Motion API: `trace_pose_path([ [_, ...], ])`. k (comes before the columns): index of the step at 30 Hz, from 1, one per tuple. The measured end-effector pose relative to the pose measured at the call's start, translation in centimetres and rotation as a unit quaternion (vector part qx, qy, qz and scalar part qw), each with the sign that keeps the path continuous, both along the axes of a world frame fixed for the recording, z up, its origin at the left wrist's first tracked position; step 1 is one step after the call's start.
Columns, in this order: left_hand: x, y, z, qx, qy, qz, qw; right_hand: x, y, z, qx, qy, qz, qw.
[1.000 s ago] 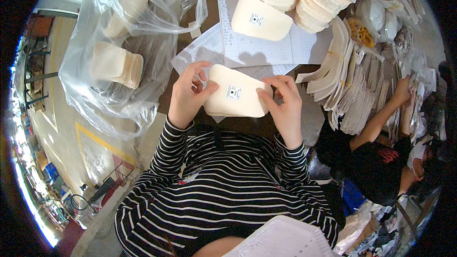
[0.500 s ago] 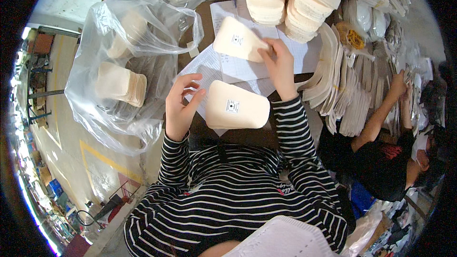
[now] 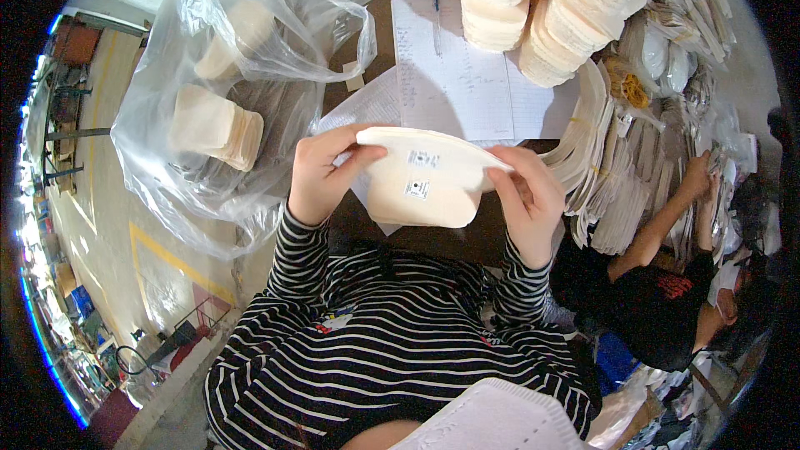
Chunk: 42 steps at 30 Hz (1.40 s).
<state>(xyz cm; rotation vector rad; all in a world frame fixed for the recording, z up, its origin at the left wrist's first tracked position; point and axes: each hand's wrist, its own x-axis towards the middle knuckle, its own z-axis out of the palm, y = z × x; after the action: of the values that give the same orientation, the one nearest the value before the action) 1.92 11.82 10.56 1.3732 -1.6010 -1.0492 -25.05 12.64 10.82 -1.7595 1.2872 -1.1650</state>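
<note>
Between my two hands hangs a thin cream-coloured pad [image 3: 457, 158] with rounded corners and a small printed label. Its left edge is pinched between the thumb and fingers of my left hand [image 3: 327, 168]. My right hand [image 3: 531, 200] grips the other end in the same way. The pad looks slightly bowed and tilted. Just below it lies a similar labelled cream pad [image 3: 425, 210], partly covered by the held one; whether more pads lie under it I cannot tell.
On the left, a clear plastic bag [image 3: 292, 108] holds stacked cream pads [image 3: 215, 129]. An open ruled notebook [image 3: 454, 87] with a pen [image 3: 436, 21] lies ahead. Tall pad stacks [image 3: 496, 12] stand behind it. Bundled pale strips [image 3: 600, 175] lie right, near a co-worker's arm [image 3: 662, 221].
My right hand has brought its pad down from above the notebook to over the lower pad. My left hand, empty before, has taken hold of the pad's left edge.
</note>
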Motion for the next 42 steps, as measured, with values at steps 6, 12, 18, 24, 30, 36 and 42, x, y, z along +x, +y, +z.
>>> trace_pose_path([
  [6,0.0,2.1,-2.2,0.183,0.078,0.011,0.980,-0.1,3.5,-3.3,0.238,-0.075,-0.034,0.968],
  [12,0.1,3.5,-6.2,0.187,0.086,0.043,0.978,-0.3,3.9,-5.6,0.206,0.050,0.000,0.977],
  [18,0.1,2.4,-4.8,0.284,0.026,-0.083,0.955,-0.7,4.1,-4.2,0.262,0.086,0.095,0.957],
  [24,-0.2,1.8,-4.9,0.307,0.010,-0.203,0.930,-1.1,4.3,-4.8,0.216,0.142,0.137,0.956],
  [30,-0.9,4.6,-4.4,0.317,0.143,-0.145,0.926,-0.5,5.6,-4.1,0.207,0.137,0.146,0.958],
  [36,-1.6,4.9,-5.8,0.097,0.203,-0.100,0.969,-0.2,4.8,-2.8,0.142,0.096,0.119,0.978],
  [42,-2.2,-0.1,-8.2,0.082,0.171,-0.167,0.968,1.7,1.3,-4.1,0.043,0.218,0.073,0.972],
])
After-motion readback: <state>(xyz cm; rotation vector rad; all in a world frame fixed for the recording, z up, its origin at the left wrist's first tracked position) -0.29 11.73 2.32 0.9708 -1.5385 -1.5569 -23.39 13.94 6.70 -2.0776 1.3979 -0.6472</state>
